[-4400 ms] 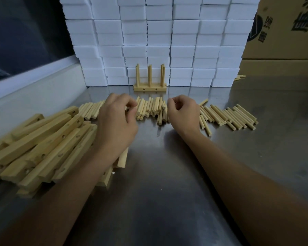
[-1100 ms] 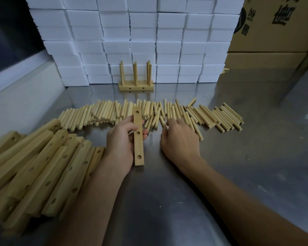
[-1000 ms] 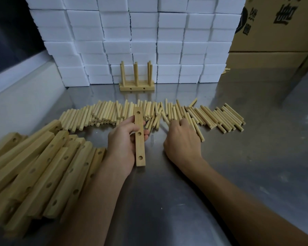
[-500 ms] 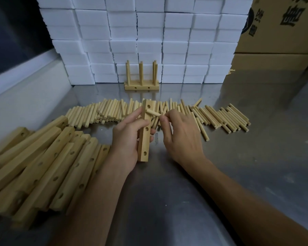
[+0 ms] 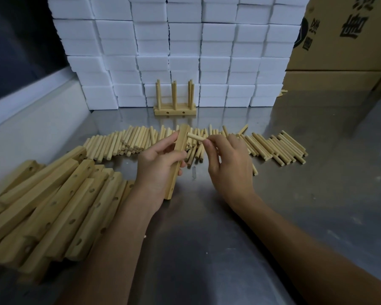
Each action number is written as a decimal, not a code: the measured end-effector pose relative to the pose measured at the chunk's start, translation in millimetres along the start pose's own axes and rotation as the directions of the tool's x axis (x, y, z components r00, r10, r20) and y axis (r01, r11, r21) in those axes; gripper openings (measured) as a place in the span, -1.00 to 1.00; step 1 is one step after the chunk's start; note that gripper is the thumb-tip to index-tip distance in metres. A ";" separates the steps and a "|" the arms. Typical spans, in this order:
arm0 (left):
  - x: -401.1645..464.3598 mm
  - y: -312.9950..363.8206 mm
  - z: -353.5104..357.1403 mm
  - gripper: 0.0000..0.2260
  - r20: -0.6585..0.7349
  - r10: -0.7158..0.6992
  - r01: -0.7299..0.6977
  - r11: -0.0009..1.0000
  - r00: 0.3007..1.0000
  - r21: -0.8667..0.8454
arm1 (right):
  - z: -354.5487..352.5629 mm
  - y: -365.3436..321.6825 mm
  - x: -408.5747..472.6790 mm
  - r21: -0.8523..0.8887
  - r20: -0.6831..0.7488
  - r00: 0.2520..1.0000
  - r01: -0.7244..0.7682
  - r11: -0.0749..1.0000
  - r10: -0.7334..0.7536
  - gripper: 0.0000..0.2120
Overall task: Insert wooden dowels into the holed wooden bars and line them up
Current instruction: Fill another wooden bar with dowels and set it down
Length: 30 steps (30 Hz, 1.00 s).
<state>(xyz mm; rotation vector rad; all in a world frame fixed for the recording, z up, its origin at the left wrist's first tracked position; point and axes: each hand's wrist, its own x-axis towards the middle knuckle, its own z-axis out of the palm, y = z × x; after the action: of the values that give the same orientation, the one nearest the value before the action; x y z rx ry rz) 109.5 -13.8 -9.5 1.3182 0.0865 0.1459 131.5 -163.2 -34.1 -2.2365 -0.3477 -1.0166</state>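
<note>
Head view, frame centre: left hand [image 5: 161,166] clamped round holed wooden bar [image 5: 176,160], tilted up off steel table [image 5: 207,249]. Right hand [image 5: 229,164] pinching wooden dowel [image 5: 195,136] by tail, tip at bar's upper end. Likely light, rigid, smooth; best gripped near rear end, pushed straight.

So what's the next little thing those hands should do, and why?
Probably push the dowel in the right hand into the top hole of the bar that the left hand holds: its tip sits at the bar's upper end.
</note>
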 end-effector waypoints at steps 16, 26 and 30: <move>3.0 -8.7 -2.3 -0.51 0.119 0.043 -0.054 0.995 0.992 0.090 | 2.2 4.1 0.6 0.056 -0.045 0.999 -0.001 0.998 0.004 -0.82; 6.7 -12.2 -6.6 -0.55 0.154 0.018 -0.047 0.982 0.988 0.185 | -1.1 2.1 -0.7 0.100 -0.046 0.997 -0.063 0.993 0.068 -0.72; 7.5 -15.3 -6.2 -0.54 0.136 0.030 -0.060 0.973 0.990 0.223 | -1.3 2.9 -0.2 0.114 -0.002 0.993 -0.121 0.986 0.122 -0.70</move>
<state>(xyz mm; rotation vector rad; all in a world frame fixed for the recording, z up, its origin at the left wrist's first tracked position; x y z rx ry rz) 116.9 -10.4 -25.7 1.5552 -0.0408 0.0886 132.0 -166.3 -34.9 -2.1234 -0.2557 -0.9198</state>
